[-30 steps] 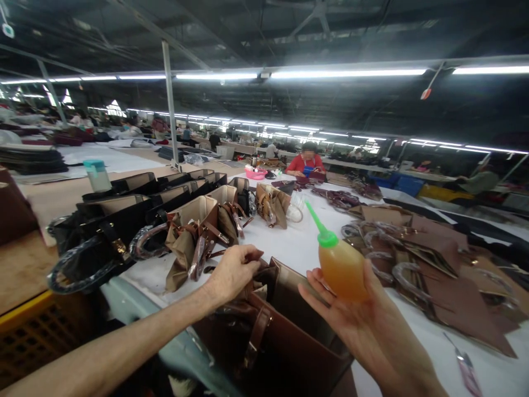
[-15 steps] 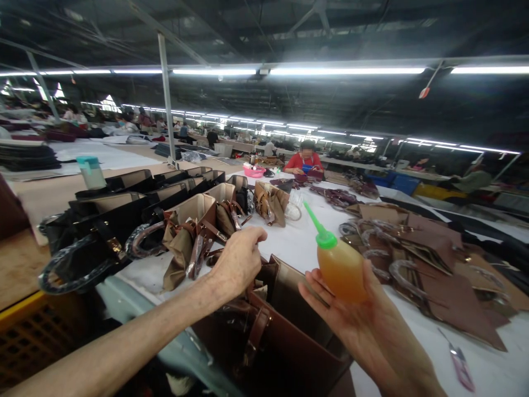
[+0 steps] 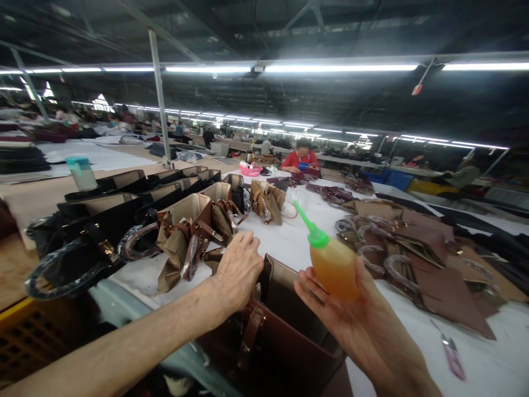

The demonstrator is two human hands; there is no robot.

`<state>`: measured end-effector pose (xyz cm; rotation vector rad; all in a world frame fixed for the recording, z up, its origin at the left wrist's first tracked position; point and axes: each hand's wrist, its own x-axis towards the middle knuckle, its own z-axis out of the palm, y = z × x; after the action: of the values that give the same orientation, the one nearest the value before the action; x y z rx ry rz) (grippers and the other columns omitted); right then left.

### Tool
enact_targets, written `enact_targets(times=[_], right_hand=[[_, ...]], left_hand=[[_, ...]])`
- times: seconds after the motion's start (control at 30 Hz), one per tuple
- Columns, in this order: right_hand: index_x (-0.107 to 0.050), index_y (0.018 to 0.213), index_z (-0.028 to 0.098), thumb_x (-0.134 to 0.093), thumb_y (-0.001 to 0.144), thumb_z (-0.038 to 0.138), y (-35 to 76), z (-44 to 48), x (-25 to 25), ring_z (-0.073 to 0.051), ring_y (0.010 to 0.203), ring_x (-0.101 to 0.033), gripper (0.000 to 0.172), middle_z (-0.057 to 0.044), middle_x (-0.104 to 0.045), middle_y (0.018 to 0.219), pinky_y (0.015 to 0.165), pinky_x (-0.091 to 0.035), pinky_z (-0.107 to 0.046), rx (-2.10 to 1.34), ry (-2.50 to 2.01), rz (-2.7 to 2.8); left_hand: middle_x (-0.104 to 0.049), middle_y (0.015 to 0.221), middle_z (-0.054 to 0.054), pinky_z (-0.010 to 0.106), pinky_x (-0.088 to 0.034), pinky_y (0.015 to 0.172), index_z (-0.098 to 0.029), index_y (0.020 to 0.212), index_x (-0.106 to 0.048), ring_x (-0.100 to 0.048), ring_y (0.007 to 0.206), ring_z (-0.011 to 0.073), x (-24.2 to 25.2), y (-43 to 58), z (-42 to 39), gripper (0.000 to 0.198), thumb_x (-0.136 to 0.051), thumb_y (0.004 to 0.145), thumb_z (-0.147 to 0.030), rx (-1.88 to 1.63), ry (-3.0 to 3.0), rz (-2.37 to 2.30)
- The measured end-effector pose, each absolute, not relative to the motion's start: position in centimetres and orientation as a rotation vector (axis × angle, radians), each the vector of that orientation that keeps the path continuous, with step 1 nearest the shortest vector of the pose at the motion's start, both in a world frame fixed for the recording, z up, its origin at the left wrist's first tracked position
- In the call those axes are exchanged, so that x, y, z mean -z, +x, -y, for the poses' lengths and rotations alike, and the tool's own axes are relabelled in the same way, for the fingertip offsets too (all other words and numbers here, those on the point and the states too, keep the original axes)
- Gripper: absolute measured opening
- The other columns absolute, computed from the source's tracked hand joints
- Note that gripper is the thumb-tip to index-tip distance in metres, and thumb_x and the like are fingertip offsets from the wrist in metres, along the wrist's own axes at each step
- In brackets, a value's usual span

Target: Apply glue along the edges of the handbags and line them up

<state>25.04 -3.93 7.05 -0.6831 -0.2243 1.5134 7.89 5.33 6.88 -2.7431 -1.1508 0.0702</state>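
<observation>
In my right hand (image 3: 359,320) rests a soft squeeze bottle (image 3: 334,267) of amber liquid. Its long green nozzle tilts up and to the left. The thumb lies along the bottle's right side, and the other fingers pass under it, partly spread. My left hand (image 3: 239,270) is closed with its fingers curled, over the left rim of a brown handbag (image 3: 297,342). What those fingers hold, if anything, is hidden. The handbag stands open at the table's near edge, its beige lining showing and a strap with metal fittings on its near side.
Black handbags (image 3: 95,220) with wrapped handles stand in rows at left, beside brown ones (image 3: 182,220). Flat brown bag pieces (image 3: 438,264) lie piled at right, near pink-handled snips (image 3: 452,358). A yellow crate (image 3: 33,336) is at lower left. A person in red (image 3: 300,160) sits across the table.
My left hand has dropped slightly toward the handbag, its fingers now curled more downward. The squeeze bottle stays in my right hand. The whole view has shifted a little.
</observation>
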Motion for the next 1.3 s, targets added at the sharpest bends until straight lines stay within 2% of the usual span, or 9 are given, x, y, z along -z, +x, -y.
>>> enact_targets(times=[0.13,0.23,0.37,0.5,0.6,0.93,1.0,1.17,1.3], right_hand=[[-0.067,0.102,0.006,-0.065,0.078,0.045,25.2,4.0,-6.8,-0.027,0.088,-0.064,0.046,-0.019,-0.068,0.09,0.092,-0.046,-0.047,-1.521,-0.683,0.235],[-0.067,0.1,0.007,-0.067,0.076,0.046,25.3,4.0,-6.8,-0.028,0.09,-0.063,0.045,-0.018,-0.068,0.091,0.092,-0.046,-0.047,-1.502,-0.685,0.218],[-0.068,0.098,0.007,-0.066,0.077,0.046,24.9,4.0,-7.0,-0.026,0.087,-0.064,0.045,-0.018,-0.068,0.087,0.09,-0.047,-0.045,-1.49,-0.712,0.217],[-0.068,0.099,0.008,-0.066,0.078,0.047,24.5,4.0,-7.2,-0.025,0.088,-0.064,0.044,-0.016,-0.068,0.088,0.093,-0.045,-0.045,-1.504,-0.715,0.256],[-0.069,0.097,0.009,-0.067,0.076,0.048,24.5,4.0,-6.9,-0.026,0.089,-0.063,0.044,-0.015,-0.068,0.087,0.094,-0.044,-0.048,-1.488,-0.709,0.269],[-0.069,0.096,0.008,-0.067,0.075,0.05,24.2,4.0,-6.9,-0.028,0.092,-0.063,0.047,-0.016,-0.068,0.089,0.092,-0.045,-0.048,-1.508,-0.719,0.209],[-0.069,0.095,0.009,-0.066,0.076,0.05,24.2,4.0,-7.1,-0.027,0.092,-0.063,0.046,-0.016,-0.068,0.089,0.092,-0.046,-0.047,-1.497,-0.735,0.208],[-0.069,0.094,0.009,-0.063,0.078,0.052,24.6,3.9,-7.0,-0.026,0.09,-0.063,0.047,-0.015,-0.069,0.086,0.092,-0.046,-0.047,-1.492,-0.744,0.212],[-0.068,0.097,0.01,-0.064,0.077,0.052,24.9,3.7,-6.6,-0.026,0.094,-0.062,0.047,-0.014,-0.068,0.089,0.093,-0.046,-0.047,-1.466,-0.767,0.214]], left_hand=[[-0.064,0.084,0.013,0.031,-0.04,0.065,-0.012,0.078,-0.064,-0.059,0.081,0.0249,-6.3,8.4,-5.9,0.014,-0.059,0.066,-0.012,-0.142,-2.972,1.557],[-0.065,0.083,0.007,0.026,-0.038,0.056,-0.016,0.092,-0.061,-0.06,0.074,0.0196,-5.9,8.3,-6.6,0.021,-0.054,0.077,-0.029,-0.064,-3.026,1.812],[-0.063,0.081,0.005,0.025,-0.037,0.05,-0.013,0.098,-0.058,-0.058,0.071,0.021,-6.0,8.7,-7.7,0.066,-0.069,0.052,-0.06,-0.014,-3.124,2.105],[-0.055,0.06,0.0,0.027,-0.037,0.052,-0.016,0.066,-0.061,-0.055,0.064,0.0206,-5.7,10.2,-8.5,0.041,-0.071,0.052,-0.053,-0.122,-3.218,2.137],[-0.055,0.06,0.0,0.028,-0.039,0.053,-0.016,0.062,-0.059,-0.055,0.063,0.0206,-4.1,10.6,-9.0,0.035,-0.076,0.048,-0.044,-0.153,-3.153,2.314],[-0.06,0.067,0.004,0.03,-0.043,0.06,-0.019,0.073,-0.061,-0.059,0.071,0.0251,0.3,9.8,-9.5,0.066,-0.069,0.035,-0.072,0.063,-2.985,2.297],[-0.059,0.067,0.004,0.031,-0.043,0.062,-0.019,0.07,-0.059,-0.059,0.074,0.0263,-0.1,10.2,-9.3,0.058,-0.068,0.04,-0.068,0.088,-2.977,2.309],[-0.056,0.061,0.003,0.027,-0.039,0.053,-0.017,0.061,-0.055,-0.058,0.066,0.0217,0.3,10.7,-8.9,0.016,-0.061,0.056,-0.031,0.195,-3.154,2.358],[-0.053,0.056,-0.002,0.022,-0.035,0.046,-0.016,0.065,-0.058,-0.052,0.054,0.0137,1.5,9.3,-9.2,0.009,-0.055,0.056,-0.018,0.349,-3.477,2.271]])
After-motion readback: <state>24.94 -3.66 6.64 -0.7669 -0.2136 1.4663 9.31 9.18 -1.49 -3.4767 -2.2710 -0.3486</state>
